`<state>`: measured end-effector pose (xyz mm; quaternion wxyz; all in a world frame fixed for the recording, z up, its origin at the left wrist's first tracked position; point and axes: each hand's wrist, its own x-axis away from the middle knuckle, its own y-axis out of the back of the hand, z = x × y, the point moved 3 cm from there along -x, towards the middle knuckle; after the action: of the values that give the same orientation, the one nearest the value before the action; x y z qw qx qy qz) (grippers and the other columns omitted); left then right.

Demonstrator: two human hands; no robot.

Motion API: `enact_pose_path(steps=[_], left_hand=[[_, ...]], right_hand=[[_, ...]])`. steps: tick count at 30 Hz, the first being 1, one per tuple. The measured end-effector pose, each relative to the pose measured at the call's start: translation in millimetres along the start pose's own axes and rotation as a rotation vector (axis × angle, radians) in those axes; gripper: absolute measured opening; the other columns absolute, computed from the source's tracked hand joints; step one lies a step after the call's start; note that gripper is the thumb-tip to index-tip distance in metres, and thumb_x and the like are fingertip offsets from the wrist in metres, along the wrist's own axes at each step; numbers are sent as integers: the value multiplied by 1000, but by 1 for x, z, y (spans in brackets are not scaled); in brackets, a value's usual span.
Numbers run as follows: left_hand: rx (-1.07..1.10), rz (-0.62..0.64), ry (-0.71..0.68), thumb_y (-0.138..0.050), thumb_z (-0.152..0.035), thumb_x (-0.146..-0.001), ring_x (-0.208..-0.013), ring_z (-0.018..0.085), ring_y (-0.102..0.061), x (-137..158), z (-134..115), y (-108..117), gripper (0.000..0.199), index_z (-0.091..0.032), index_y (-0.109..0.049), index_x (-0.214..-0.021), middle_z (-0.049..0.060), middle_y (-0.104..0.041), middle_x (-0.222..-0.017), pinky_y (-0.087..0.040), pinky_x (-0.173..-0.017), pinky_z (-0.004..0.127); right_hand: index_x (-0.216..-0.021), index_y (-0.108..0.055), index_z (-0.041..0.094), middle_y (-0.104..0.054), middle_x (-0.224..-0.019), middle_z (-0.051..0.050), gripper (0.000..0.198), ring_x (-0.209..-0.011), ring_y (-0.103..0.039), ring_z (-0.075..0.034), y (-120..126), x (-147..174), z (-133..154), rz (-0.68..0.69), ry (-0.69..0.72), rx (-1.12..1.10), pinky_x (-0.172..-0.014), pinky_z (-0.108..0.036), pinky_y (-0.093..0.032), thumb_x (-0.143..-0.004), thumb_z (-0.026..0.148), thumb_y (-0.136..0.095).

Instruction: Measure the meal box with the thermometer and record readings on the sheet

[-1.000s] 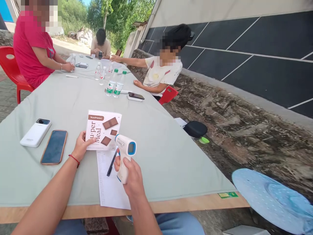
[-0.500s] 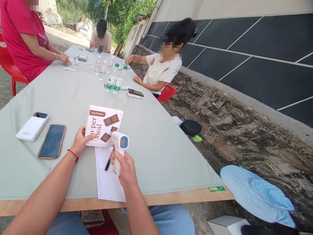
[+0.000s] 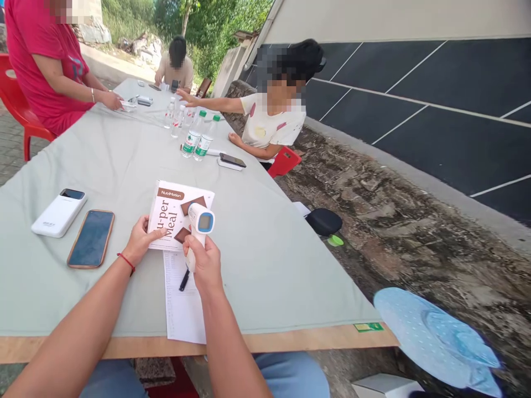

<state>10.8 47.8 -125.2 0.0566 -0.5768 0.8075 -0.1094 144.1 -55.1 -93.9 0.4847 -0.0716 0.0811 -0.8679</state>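
Observation:
My left hand [image 3: 143, 237] grips the lower left side of a white and brown box [image 3: 166, 207] printed "NutriMotion", thumb on its front. In my right hand [image 3: 205, 262] is a white and blue infrared thermometer [image 3: 198, 225], its small screen facing me, in front of the box's right part. My fingers wrap its handle. Below the box a printed sheet of paper [image 3: 182, 315] lies on the table, partly covered by my right forearm. A black pen [image 3: 185, 280] rests on the sheet.
Left on the table [image 3: 269, 271] lie a white power bank [image 3: 60, 213] and a phone [image 3: 91, 239]. Several water bottles [image 3: 193, 135] stand farther back, near another phone [image 3: 232, 160]. People sit around the far end. A blue hat [image 3: 431, 337] is at the right corner.
The thermometer has moved up and slightly left, now overlapping more of the box. The person at the right has stretched an arm across the table. The view has shifted slightly.

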Motion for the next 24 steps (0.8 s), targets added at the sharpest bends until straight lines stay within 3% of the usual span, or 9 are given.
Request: enact_pose_path(steps=[24], left_hand=[[-48, 42, -34, -87, -44, -54, -101, 28, -63, 3, -6, -5, 64, -18, -56, -103, 8, -67, -105, -50, -86, 40]], right_hand=[[-94, -63, 17, -50, -61, 4, 36, -56, -41, -12, -2, 3, 2, -43, -19, -73, -54, -25, -35, -71, 45, -67]])
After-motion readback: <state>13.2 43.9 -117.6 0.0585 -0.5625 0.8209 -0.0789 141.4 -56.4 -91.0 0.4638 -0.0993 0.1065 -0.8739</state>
